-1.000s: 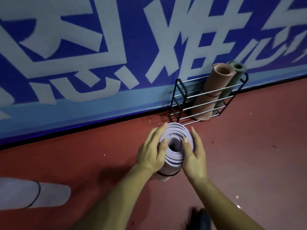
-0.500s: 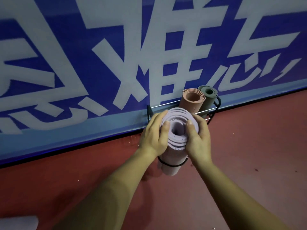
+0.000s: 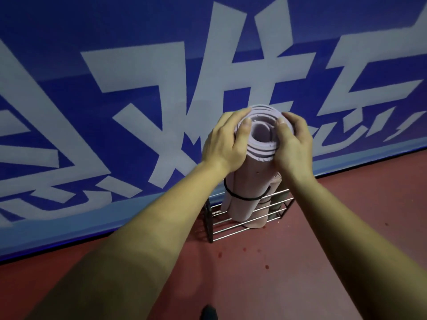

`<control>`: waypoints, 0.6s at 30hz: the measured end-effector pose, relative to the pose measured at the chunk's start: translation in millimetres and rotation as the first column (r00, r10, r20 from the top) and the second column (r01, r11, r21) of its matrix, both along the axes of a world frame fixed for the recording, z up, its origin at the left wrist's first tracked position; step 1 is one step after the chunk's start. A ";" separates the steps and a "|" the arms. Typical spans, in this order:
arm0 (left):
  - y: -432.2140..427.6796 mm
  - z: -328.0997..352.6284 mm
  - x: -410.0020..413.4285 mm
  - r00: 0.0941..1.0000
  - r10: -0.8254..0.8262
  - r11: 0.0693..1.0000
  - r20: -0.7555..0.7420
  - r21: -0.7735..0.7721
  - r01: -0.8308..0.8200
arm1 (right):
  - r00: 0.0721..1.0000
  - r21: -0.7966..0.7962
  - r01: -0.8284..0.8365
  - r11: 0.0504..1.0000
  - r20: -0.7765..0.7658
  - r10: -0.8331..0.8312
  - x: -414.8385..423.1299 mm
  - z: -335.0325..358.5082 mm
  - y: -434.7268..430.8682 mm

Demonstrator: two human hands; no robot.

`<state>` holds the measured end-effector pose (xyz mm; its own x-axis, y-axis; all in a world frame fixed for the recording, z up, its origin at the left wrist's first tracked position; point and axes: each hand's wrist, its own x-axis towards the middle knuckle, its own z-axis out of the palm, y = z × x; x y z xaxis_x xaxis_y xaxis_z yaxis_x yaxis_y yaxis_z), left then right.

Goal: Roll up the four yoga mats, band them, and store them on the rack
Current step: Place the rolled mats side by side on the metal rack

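The storing step is judged to be in hand: a rolled lavender foam yoga mat [image 3: 250, 181] is held upright at the black-framed rack of chrome wire bars [image 3: 227, 230], which stands on the red floor [image 3: 300, 262] against the blue wall banner [image 3: 115, 65]. On the left, the left hand [image 3: 225, 144] is wrapped round the roll's upper end, its fingers [image 3: 238, 115] curved over the outer layer and the thumb laid on the spiral edge. A thin black elastic band [image 3: 242, 198] is seen round the roll lower down. On the right, the right hand [image 3: 294, 146] is clasped round the same end in mirror fashion. Behind the roll, a rolled tan mat [image 3: 276, 179] and a rolled dark green mat [image 3: 276, 205] are already racked. Whether the lavender roll's foot is inside the bars cannot be told. Next, it is judged, the roll must be seated in the free space left of the tan mat and kept vertical before the grip is released.
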<state>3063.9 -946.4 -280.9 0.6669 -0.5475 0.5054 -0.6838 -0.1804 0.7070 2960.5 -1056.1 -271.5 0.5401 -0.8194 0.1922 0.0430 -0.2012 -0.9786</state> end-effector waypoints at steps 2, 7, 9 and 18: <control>-13.8 9.9 20.7 1.000 -0.007 1.000 0.012 0.009 0.007 | 1.000 0.000 0.008 1.000 0.005 -0.008 21.2 10.4 -15.3; -43.1 18.3 64.2 1.000 0.018 1.000 0.016 0.012 -0.018 | 1.000 0.024 -0.023 0.999 0.017 0.023 70.2 16.7 -50.9; -54.9 14.1 74.7 0.999 0.045 0.999 0.013 0.030 -0.045 | 0.999 0.033 -0.048 0.998 0.015 0.048 84.1 11.6 -65.0; -93.5 -29.2 83.9 0.988 0.122 0.980 -0.096 0.170 -0.105 | 0.975 0.120 -0.215 0.969 -0.030 0.220 108.4 -42.1 -120.4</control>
<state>3147.8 -1039.9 -310.1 0.7742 -0.5347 0.3387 -0.5755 -0.3719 0.7283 3068.8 -1176.5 -313.7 0.7136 -0.6965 0.0761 0.0312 -0.0769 -0.9965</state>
